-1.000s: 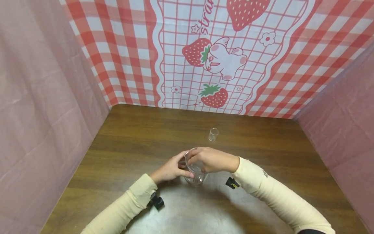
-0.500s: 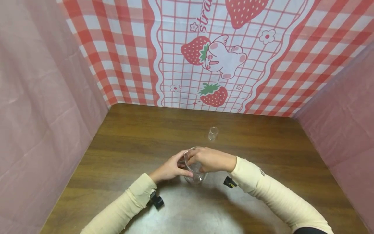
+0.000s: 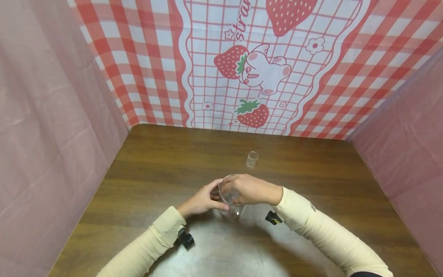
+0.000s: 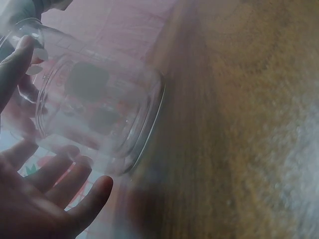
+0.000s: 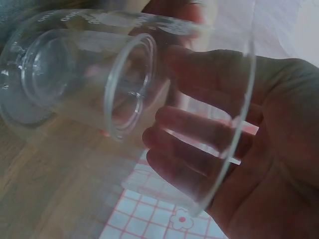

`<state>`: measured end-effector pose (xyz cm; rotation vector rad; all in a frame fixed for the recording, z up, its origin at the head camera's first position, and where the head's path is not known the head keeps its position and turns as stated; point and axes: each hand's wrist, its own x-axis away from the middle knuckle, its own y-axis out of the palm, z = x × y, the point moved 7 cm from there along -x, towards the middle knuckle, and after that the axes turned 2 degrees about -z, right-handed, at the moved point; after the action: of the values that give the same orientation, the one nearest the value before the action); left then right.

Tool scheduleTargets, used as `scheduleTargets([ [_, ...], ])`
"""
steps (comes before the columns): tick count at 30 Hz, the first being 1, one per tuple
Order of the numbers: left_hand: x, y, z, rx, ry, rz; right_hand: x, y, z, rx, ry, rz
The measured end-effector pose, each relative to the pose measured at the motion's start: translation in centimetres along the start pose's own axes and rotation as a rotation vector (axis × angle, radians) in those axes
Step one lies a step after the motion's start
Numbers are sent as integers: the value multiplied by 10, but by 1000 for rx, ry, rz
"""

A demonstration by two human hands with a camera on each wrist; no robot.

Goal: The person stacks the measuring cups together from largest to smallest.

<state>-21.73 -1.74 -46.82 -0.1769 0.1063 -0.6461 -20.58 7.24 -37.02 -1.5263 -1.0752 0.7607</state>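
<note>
On the big glass's nine o'clock side, we see the left hand (image 3: pixel 203 200) with its grip curled round the wall, thumb toward six o'clock. The big glass (image 3: pixel 235 211) stands on the table (image 3: pixel 166 161) between both hands; we judge it stiff, fairly light, slick and breakable, best held round the wall below the rim. Inside sits the inner glass (image 5: pixel 87 74), probably lighter and just as brittle, best taken by its upper wall. At one o'clock, well apart, stands the tiny glass (image 3: pixel 252 159). At three o'clock the right hand (image 3: pixel 254 189) dips through the mouth, its grip loosely spread, apparently short of the inner glass. From the head view, the inner glass is hard to make out; both wrist views are hazy, and we cannot tell how firmly the left fingers press.
</note>
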Motion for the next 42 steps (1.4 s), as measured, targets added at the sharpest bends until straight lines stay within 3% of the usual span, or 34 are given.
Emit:
scheduleTargets([
  [7,-1,0,2,-13,1,5,5,-8,3,-40,53,2],
  [15,-1,0,1,-71,60,15,8,-12,3,-52,72,8],
  [22,-3,-1,3,-35,12,4,10,-15,3,-62,77,34],
  [42,1,-1,4,-37,15,5,12,-26,4,-91,87,78],
])
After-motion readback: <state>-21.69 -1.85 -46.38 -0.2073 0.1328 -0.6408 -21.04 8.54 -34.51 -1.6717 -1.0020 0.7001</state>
